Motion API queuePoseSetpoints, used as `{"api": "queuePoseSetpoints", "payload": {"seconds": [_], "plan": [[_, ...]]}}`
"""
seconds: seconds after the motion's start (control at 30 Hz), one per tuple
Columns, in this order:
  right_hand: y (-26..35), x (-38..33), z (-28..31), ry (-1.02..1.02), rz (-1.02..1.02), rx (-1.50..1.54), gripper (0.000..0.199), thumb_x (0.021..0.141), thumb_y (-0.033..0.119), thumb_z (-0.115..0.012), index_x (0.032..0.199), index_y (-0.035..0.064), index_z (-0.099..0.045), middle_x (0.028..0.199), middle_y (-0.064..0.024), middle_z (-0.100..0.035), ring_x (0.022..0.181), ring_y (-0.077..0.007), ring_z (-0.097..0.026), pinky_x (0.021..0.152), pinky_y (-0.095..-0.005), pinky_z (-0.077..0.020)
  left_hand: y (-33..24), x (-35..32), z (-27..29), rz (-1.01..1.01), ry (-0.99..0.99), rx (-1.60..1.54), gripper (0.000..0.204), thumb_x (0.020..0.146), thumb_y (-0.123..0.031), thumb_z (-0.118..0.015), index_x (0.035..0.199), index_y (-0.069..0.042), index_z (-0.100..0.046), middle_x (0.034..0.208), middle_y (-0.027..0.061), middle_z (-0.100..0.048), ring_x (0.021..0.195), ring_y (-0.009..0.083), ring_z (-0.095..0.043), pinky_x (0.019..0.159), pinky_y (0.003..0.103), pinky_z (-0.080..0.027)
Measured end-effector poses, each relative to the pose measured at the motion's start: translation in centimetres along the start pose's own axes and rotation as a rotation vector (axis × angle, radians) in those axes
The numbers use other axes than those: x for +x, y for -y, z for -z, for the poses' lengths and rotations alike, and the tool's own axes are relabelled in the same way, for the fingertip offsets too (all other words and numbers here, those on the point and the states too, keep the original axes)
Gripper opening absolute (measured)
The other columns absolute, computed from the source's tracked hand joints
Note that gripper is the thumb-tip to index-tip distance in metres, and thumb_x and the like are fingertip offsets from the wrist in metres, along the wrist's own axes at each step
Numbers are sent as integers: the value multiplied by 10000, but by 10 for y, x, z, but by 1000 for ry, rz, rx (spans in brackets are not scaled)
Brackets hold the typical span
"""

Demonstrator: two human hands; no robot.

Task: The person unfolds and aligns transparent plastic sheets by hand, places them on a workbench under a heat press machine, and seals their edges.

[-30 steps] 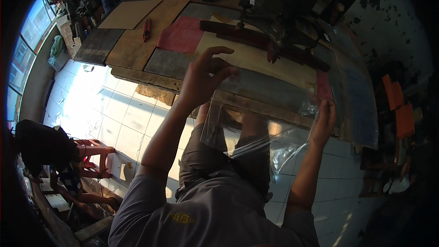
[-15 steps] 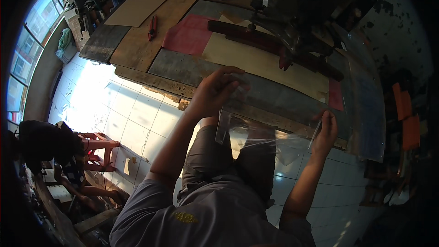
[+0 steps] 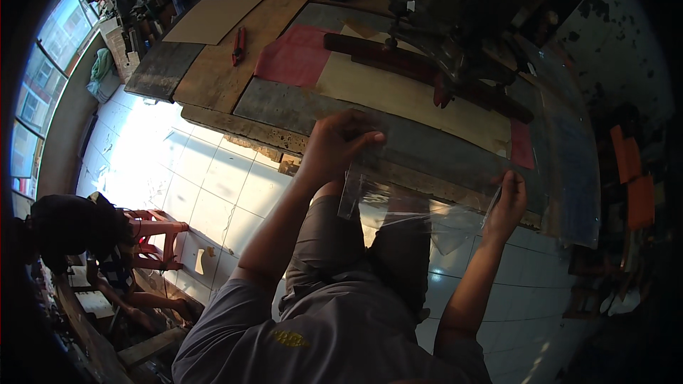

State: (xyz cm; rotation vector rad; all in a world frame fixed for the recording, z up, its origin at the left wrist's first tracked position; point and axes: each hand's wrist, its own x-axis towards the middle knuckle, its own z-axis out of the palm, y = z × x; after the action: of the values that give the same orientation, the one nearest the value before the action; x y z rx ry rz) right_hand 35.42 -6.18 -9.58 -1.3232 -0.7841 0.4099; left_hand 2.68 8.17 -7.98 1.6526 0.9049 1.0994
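Both hands are up on a clear plastic sheet, held between them at the near edge of the workbench. The left hand is closed over the sheet's upper left corner, fingers curled down across the plastic. The right hand pinches the right edge, fingers folded tight against it. The sheet hangs slack in the middle, creased and catching glare over the person's lap, its top about level with the bench's front lip.

As for progress, the sheet looks lifted and spread but not laid flat anywhere, so I judge the handling is in its middle: gripped and stretched, with the placing or trimming left to do. A larger clear sheet already lies curved over the right end of the bench (whether it is finished work, I cannot tell).

Containers: none shows plainly. The bench carries flat stock instead, a pink panel, a tan board, a red-handled tool and a long dark cutter.

Another person sits low at the left, well apart.
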Motion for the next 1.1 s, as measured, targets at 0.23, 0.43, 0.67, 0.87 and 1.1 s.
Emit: {"api": "queuePoseSetpoints", "payload": {"seconds": [0.23, 0.43, 0.67, 0.87, 1.1], "plan": [[18, 0, 19, 163, -33, 42, 376, 1000, 337, -750, 1168, 4, -699, 983, -12, -676, 952, -97, -597, 900, -268, -442, -31, -14, -3, 0, 25, -146, 185, 1048, -126, -654, 1075, 54, -687, 894, 135, -787, 846, 193, -782, 761, 293, -614], [28, 3, 33, 137, -43, 63, 379, 973, 307, -784, 1168, -7, -701, 1033, -33, -697, 994, -122, -631, 946, -288, -458, -43, -17, -7, 29, -52, -282, 226, 1067, -154, -628, 1038, 64, -683, 865, 149, -783, 774, 206, -781, 707, 297, -610], [47, 4, 35, 79, -22, -16, 364, 978, 272, -776, 1181, -21, -701, 1064, -57, -703, 1010, -150, -652, 973, -309, -476, -54, -20, -9, 15, -48, -350, 256, 1070, -172, -629, 1088, 76, -690, 901, 166, -785, 767, 217, -784, 677, 286, -601], [64, 1, 26, 66, 40, -53, 371, 986, 269, -767, 1186, -39, -709, 1060, -71, -714, 991, -146, -666, 949, -305, -498, -54, -21, -6, 38, -40, -352, 291, 1074, -197, -628, 1114, 85, -688, 908, 176, -781, 771, 222, -785, 668, 284, -595], [76, -1, 24, 74, 73, -132, 358, 1001, 272, -752, 1172, -40, -722, 989, -63, -732, 962, -136, -677, 925, -290, -495, -46, -18, -10, -12, -141, -348, 319, 1085, -231, -613, 1105, 77, -692, 886, 162, -774, 755, 214, -778, 645, 291, -601]]}}
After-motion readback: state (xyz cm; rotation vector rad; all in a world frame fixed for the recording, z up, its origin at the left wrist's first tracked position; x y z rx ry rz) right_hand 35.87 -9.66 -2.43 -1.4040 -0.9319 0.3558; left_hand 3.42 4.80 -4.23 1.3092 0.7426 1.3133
